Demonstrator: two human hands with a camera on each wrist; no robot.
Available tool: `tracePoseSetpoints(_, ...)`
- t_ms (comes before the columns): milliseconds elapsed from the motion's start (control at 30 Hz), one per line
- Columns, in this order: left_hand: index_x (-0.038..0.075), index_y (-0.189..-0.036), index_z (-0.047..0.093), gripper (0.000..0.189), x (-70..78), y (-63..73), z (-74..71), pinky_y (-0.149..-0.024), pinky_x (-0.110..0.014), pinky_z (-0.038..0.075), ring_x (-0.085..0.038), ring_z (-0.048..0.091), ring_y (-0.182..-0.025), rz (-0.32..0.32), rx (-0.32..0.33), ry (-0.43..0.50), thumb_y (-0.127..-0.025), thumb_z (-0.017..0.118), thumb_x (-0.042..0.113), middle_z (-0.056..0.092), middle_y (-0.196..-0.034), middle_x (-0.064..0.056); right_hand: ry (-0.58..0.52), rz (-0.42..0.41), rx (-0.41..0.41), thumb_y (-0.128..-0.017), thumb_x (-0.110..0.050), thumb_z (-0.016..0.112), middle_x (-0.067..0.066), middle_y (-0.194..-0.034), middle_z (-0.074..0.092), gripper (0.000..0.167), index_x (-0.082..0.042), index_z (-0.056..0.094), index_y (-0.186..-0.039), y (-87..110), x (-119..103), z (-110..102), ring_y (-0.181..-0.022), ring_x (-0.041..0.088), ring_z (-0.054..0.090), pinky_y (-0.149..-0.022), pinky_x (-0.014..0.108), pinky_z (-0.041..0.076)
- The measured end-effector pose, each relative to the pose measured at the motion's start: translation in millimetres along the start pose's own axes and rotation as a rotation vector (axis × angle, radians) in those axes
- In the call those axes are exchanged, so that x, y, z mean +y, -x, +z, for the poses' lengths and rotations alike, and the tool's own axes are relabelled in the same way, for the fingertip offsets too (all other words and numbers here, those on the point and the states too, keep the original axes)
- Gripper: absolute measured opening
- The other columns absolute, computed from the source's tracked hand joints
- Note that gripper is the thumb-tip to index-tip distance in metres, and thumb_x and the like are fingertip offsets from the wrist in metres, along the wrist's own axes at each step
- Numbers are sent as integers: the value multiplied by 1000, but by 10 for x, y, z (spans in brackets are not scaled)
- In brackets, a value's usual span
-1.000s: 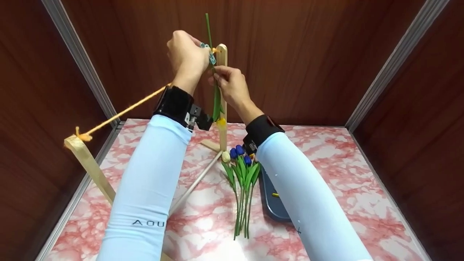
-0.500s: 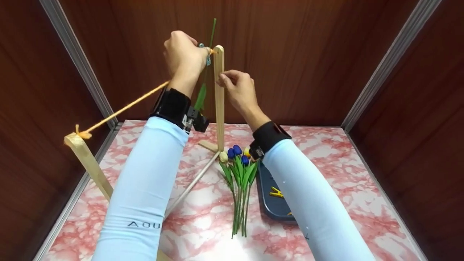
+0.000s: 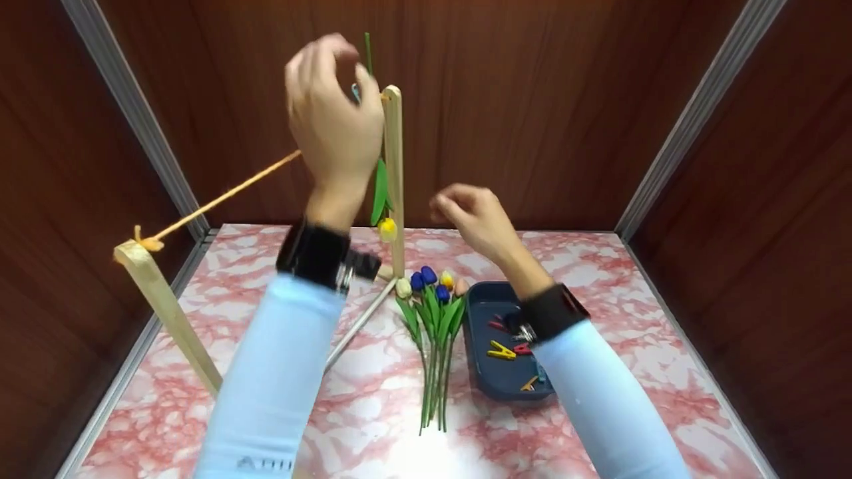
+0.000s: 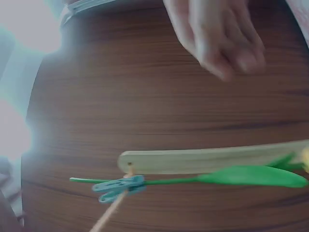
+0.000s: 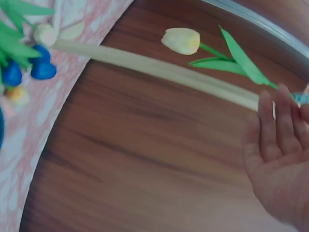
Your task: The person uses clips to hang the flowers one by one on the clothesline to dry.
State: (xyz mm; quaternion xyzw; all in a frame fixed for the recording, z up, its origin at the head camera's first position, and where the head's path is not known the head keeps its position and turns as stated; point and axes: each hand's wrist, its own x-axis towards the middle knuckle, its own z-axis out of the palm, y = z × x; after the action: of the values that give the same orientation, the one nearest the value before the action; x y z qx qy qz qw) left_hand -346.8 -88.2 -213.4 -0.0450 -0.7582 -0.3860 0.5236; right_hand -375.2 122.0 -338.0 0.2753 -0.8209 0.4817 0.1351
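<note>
A yellow artificial tulip (image 3: 387, 229) hangs head down beside the wooden post. Its stem is clipped to the orange string (image 4: 107, 212) by a light blue clothespin (image 4: 118, 187), close to the post's top. My left hand (image 3: 336, 113) is raised in front of the clothespin, with fingers and thumb spread apart and nothing between them. Lower and to the right, my right hand (image 3: 476, 219) hovers clear of the post, loosely curled and holding nothing. In the right wrist view, the tulip's bloom looks pale yellow.
Several tulips (image 3: 432, 313) in blue, white, yellow and pink lie on the marbled table. A dark blue tray (image 3: 482, 379) beside them holds several coloured clothespins. The string runs from the far post (image 3: 395, 166) to a nearer left post (image 3: 166, 313). Brown panels enclose the table.
My left hand has let go of the clothespin and opened. My right hand has released the tulip's stem and drawn back down to the right. The tulip now hangs from the clipped string.
</note>
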Motion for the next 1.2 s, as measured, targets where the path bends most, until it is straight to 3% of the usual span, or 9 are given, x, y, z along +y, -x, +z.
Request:
tracePoseSetpoints(67,4,-107,73,14,-83,213,19,-111,-29,43,-24,60,-121,168,50,112,-97,63,8,73,-114,-6,45,3,-32,-109,-15,63,8,-94,77,21,-2,79,-106,169,67,-78,-88,19,70,-83,31,57)
tracePoseSetpoints(133,3,-102,73,12,-200,449,43,-107,-35,47,-27,61,-113,284,30,190,-94,64,3,74,-109,-9,81,18,-48,-109,-16,63,6,-94,77,20,-5,80,-103,337,147,-147,-88,21,70,-82,34,56)
tracePoseSetpoints(267,2,-101,73,14,-514,925,96,-100,-39,53,-30,65,-106,358,-114,264,-90,66,-3,76,-105,-10,115,67,-60,-108,-13,65,8,-93,79,18,-5,80,-102,646,349,-238,-89,23,74,-83,34,58)
tracePoseSetpoints(400,3,-102,74,14,-873,1322,141,-96,-41,55,-30,66,-104,290,-265,233,-91,69,-3,77,-104,-10,157,110,-82,-104,-9,68,11,-95,80,15,-2,80,-105,857,608,-238,-88,23,77,-78,30,60)
tracePoseSetpoints(567,3,-108,75,13,-1209,1658,181,-99,-47,54,-32,68,-108,116,-448,159,-96,73,3,76,-108,-11,263,160,-146,-100,-5,70,8,-90,77,9,-2,79,-99,993,989,-138,-83,20,71,-76,34,58)
tracePoseSetpoints(800,6,-127,74,30,-1426,2017,213,-101,-53,56,-40,68,-115,-106,-711,94,-97,75,9,72,-127,-20,470,329,-372,-92,-4,77,9,-99,78,15,-1,78,-107,1249,1396,54,-94,26,73,-86,46,61)
tracePoseSetpoints(967,8,-150,59,53,-1515,2173,239,-117,-57,44,-43,56,-138,-223,-887,69,-100,75,20,59,-150,-23,639,474,-515,-89,-18,86,10,-109,75,24,-7,80,-110,1332,1482,177,-108,34,67,-96,51,56)
tracePoseSetpoints(1067,9,-156,53,59,-1549,2231,249,-121,-56,39,-42,51,-144,-253,-933,62,-102,72,22,54,-156,-22,708,491,-562,-87,-25,90,11,-106,72,23,-11,79,-101,1341,1511,224,-106,35,65,-98,54,53)
tracePoseSetpoints(1200,5,-154,54,56,-1578,2289,263,-120,-56,40,-43,52,-142,-268,-934,79,-102,71,18,55,-153,-25,738,483,-569,-86,-27,92,8,-98,72,23,-11,77,-94,1377,1576,251,-101,32,66,-101,56,50)
